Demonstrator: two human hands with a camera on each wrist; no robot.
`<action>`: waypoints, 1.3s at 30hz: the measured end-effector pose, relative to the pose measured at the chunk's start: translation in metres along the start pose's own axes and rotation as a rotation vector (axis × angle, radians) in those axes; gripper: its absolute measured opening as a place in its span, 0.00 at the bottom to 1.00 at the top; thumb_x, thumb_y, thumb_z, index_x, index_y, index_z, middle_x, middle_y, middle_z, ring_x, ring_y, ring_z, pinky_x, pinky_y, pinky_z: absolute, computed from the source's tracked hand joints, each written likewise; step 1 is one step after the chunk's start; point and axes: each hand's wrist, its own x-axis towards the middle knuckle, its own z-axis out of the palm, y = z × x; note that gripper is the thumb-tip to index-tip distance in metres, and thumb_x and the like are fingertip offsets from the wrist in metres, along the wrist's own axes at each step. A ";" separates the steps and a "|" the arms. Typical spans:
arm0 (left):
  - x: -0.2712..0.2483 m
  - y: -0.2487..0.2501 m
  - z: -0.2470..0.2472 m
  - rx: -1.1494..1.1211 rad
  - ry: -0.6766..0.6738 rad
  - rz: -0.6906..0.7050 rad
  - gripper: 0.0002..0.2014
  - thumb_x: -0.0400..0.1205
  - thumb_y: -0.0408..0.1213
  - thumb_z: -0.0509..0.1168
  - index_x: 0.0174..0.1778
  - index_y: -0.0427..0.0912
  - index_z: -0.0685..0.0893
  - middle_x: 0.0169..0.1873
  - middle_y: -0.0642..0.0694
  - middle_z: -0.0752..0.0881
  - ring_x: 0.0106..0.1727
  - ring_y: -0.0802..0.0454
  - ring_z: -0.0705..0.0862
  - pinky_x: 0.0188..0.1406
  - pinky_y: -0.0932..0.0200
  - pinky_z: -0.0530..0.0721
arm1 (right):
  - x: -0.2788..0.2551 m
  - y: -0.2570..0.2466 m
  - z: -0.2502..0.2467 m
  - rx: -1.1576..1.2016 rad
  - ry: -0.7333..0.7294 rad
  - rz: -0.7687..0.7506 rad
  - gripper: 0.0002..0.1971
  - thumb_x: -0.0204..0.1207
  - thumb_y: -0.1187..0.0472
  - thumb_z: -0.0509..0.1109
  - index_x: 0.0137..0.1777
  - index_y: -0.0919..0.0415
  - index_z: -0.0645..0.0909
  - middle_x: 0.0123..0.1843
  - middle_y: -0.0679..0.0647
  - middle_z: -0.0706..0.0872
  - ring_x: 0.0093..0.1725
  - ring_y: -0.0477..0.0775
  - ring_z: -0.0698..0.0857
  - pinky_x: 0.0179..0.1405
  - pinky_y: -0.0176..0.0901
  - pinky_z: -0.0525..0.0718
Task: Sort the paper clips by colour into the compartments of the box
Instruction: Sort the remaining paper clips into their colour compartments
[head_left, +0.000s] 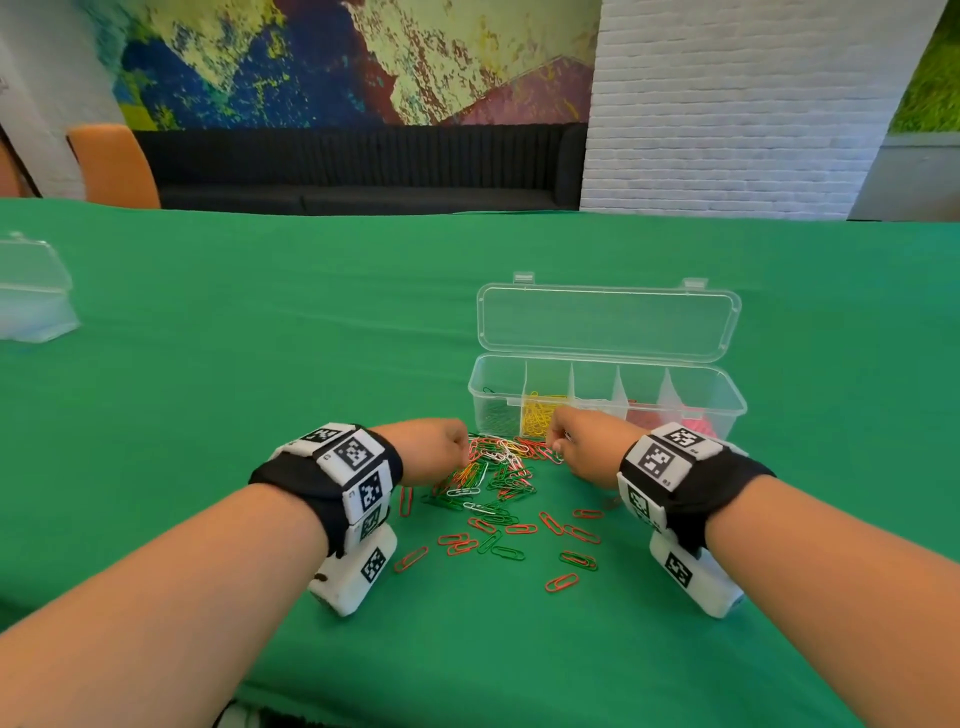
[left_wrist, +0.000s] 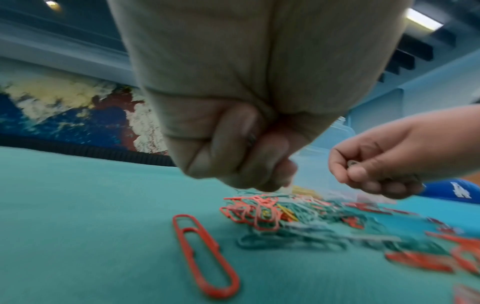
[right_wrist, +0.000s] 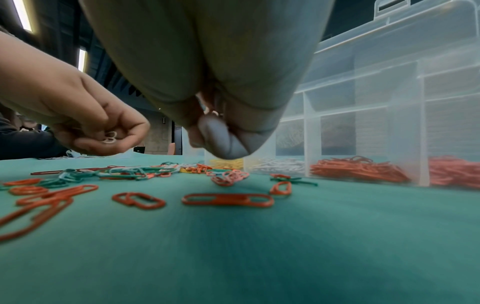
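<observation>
A mixed pile of red, green and white paper clips (head_left: 496, 470) lies on the green cloth just before the clear compartment box (head_left: 727, 387), whose lid stands open. The compartments hold green (head_left: 493, 415), yellow (head_left: 540, 415), white (right_wrist: 280, 166), red (right_wrist: 358, 168) and pink clips (head_left: 698, 427). My left hand (head_left: 454, 452) hovers over the pile's left edge, fingers curled around white clips (right_wrist: 110, 138). My right hand (head_left: 558, 441) is over the pile's right edge, close to the box front, and pinches a pale clip (left_wrist: 352, 163).
Loose red and green clips (head_left: 563, 535) are scattered nearer to me; one large red clip (left_wrist: 205, 255) lies beside my left wrist. A second clear box (head_left: 34, 291) stands at the far left. An orange chair (head_left: 114, 166) is behind the table.
</observation>
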 end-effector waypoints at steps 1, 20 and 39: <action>-0.002 0.002 0.001 -0.002 -0.022 0.010 0.10 0.84 0.31 0.51 0.47 0.46 0.77 0.32 0.51 0.73 0.31 0.57 0.70 0.27 0.64 0.67 | -0.001 -0.001 -0.001 0.007 -0.005 -0.001 0.12 0.85 0.64 0.52 0.62 0.63 0.74 0.62 0.59 0.82 0.60 0.56 0.80 0.53 0.39 0.73; -0.012 0.004 0.017 0.190 0.038 0.140 0.02 0.79 0.41 0.67 0.45 0.49 0.83 0.29 0.57 0.75 0.31 0.59 0.74 0.25 0.66 0.67 | -0.002 0.001 -0.001 -0.015 -0.019 -0.038 0.14 0.84 0.67 0.52 0.61 0.63 0.77 0.61 0.59 0.82 0.58 0.56 0.79 0.50 0.37 0.71; -0.015 -0.010 0.012 0.131 0.076 0.075 0.03 0.78 0.40 0.67 0.45 0.49 0.78 0.28 0.56 0.76 0.24 0.63 0.73 0.23 0.67 0.70 | -0.020 -0.049 0.005 -0.376 -0.049 -0.400 0.11 0.79 0.54 0.64 0.58 0.46 0.83 0.34 0.42 0.74 0.42 0.47 0.75 0.41 0.37 0.69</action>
